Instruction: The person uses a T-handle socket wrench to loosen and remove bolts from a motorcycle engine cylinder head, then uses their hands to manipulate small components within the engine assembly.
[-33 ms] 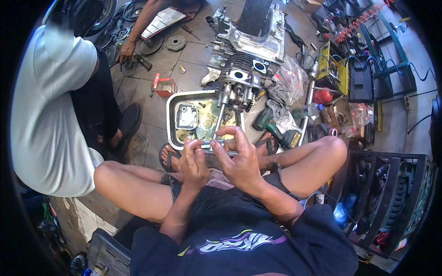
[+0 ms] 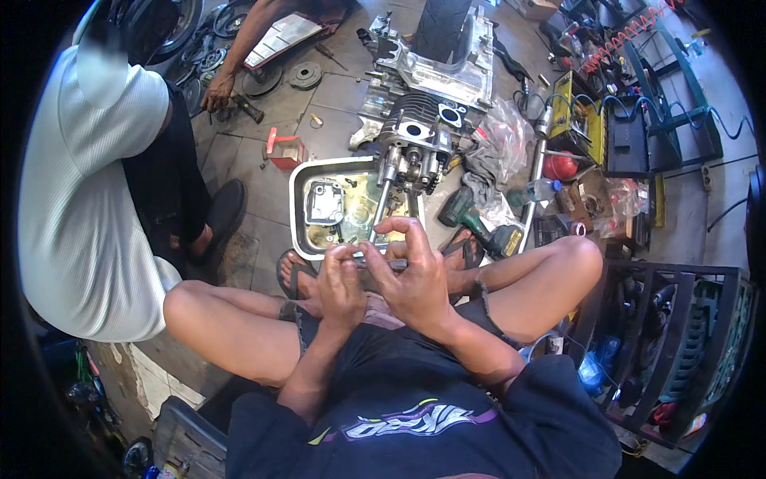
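Note:
A long silver shaft (image 2: 381,209) runs from the cylinder head (image 2: 415,132) of an engine toward me, over a metal tray (image 2: 297,199). With its short crosswise bar (image 2: 396,264), it looks like a T-handle wrench. My left hand (image 2: 341,289) pinches the bar's left side between thumb and fingers. On the other side my right hand (image 2: 416,279) has its thumb against the bar and its index finger curled above. The fingers partly hide the bar. In the tray lie a silver cover (image 2: 324,203) and small parts in yellowish liquid.
A green cordless drill (image 2: 471,215) lies right of the tray, near my foot. Left of the tray stands a small red box (image 2: 285,149). A person in a white shirt (image 2: 88,207) is close on my left. A dark rack (image 2: 670,343) stands at right.
My left hand has shifted slightly right, and its fingers have moved a little. More of the bar now shows right of my right thumb. The engine and tray have not moved.

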The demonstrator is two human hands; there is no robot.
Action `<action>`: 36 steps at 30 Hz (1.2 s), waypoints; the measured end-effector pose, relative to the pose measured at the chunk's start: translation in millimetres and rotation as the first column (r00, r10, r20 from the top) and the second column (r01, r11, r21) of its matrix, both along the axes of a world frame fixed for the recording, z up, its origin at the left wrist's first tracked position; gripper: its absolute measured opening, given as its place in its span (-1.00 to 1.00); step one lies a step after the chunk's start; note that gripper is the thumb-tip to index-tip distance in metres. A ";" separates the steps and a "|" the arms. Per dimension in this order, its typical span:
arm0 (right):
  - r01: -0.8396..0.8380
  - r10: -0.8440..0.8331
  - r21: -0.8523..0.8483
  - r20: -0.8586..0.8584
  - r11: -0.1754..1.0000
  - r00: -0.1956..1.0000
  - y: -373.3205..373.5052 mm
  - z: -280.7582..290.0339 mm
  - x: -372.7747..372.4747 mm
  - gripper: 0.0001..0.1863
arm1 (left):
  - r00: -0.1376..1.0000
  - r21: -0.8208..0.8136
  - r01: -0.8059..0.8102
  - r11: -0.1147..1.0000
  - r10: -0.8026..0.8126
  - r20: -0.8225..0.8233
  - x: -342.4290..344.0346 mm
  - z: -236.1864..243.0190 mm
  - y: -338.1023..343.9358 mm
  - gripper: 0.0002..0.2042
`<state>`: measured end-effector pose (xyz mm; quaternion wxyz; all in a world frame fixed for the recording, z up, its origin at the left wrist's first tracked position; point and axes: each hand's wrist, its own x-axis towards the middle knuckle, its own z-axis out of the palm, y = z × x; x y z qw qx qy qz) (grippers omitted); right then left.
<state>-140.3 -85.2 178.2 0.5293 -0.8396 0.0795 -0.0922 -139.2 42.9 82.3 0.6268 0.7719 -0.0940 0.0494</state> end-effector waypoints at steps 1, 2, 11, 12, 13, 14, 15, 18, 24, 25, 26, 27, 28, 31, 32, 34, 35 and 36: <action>0.018 -0.016 -0.063 0.045 0.998 0.999 4.5 0.3 2.6 -0.71 | 0.999 0.041 0.025 0.999 -0.026 0.030 -4.4 -4.6 -3.0 -0.71; 0.085 -0.048 -0.184 0.196 0.979 0.979 10.3 -1.9 9.9 -0.77 | 0.997 0.084 0.048 0.995 -0.053 0.058 -10.7 -8.4 -9.8 -0.71; -0.730 0.684 -0.479 -0.310 0.488 0.661 25.3 -5.8 72.0 -0.66 | 0.902 0.472 0.305 0.827 -0.409 0.134 -48.6 -23.7 -39.1 -0.70; -0.787 0.743 -0.431 -0.315 0.442 0.590 13.2 3.2 74.8 -0.62 | 0.900 0.492 0.354 0.795 -0.433 0.052 -40.0 -12.3 -38.8 -0.70; -0.833 0.793 -0.397 -0.319 0.385 0.519 -1.2 12.8 79.8 -0.58 | 0.932 0.359 0.353 0.864 -0.359 -0.054 -29.2 3.3 -35.9 -0.70; -0.794 0.807 -0.481 -0.255 0.372 0.533 -14.7 13.0 80.9 -0.49 | 0.938 0.219 0.334 0.917 -0.301 -0.169 -21.7 20.5 -30.0 -0.70; -0.747 0.805 -0.494 -0.144 0.446 0.575 -31.2 25.1 80.2 -0.51 | 0.924 0.069 0.289 0.955 -0.260 -0.280 -15.9 28.5 -27.1 -0.70; -0.497 0.541 -0.436 -0.025 0.751 0.840 -54.7 21.5 63.4 -0.57 | 0.915 -0.378 0.004 0.926 -0.156 -0.371 0.1 28.6 -12.5 -0.66; -0.465 0.460 0.054 -0.285 0.884 0.841 -48.6 3.6 -19.5 -0.60 | 0.929 -0.439 0.070 0.896 -0.218 -0.298 8.7 44.9 -6.6 -0.63; -0.491 0.492 0.040 -0.113 0.870 0.863 -42.1 -4.4 -25.2 -0.55 | 0.933 -0.425 0.085 0.901 -0.221 -0.283 9.1 41.8 -4.0 -0.62; -0.467 0.487 0.142 -0.330 0.873 0.809 -38.6 -0.5 -23.4 -0.58 | 0.926 -0.339 0.117 0.933 -0.226 -0.302 10.7 43.4 1.5 -0.64; -0.428 0.450 0.143 -0.326 0.893 0.831 -35.0 0.0 -23.3 -0.59 | 0.967 -0.289 0.011 0.957 -0.084 -0.239 11.3 44.0 -2.0 -0.64; -0.388 0.413 0.142 -0.322 0.911 0.852 -32.1 -0.5 -24.6 -0.59 | 0.984 -0.248 -0.100 0.964 0.060 -0.167 11.7 44.0 -8.5 -0.65; -0.221 0.252 0.126 -0.349 0.967 0.903 -30.2 -5.8 -29.8 -0.57 | 0.942 0.257 -0.282 0.924 0.216 0.258 20.4 46.4 -8.2 -0.67; -0.170 0.188 0.083 -0.323 0.982 0.928 -30.8 -5.8 -32.0 -0.56 | 0.932 0.487 -0.252 0.836 0.074 0.355 21.6 60.6 -5.0 -0.69; -0.119 0.125 0.036 -0.314 0.992 0.941 -27.5 7.2 -33.9 -0.58 | 0.967 0.685 -0.093 0.723 -0.099 0.235 18.0 56.0 2.0 -0.70; -0.118 0.121 0.029 -0.327 0.993 0.937 -24.4 26.1 -29.1 -0.60 | 0.991 0.652 0.053 0.756 -0.121 0.060 13.4 26.1 5.1 -0.70; -0.119 0.117 0.016 -0.340 0.993 0.933 -23.2 38.7 -22.3 -0.63 | 0.983 0.584 0.186 0.790 -0.148 -0.112 6.2 2.9 7.8 -0.70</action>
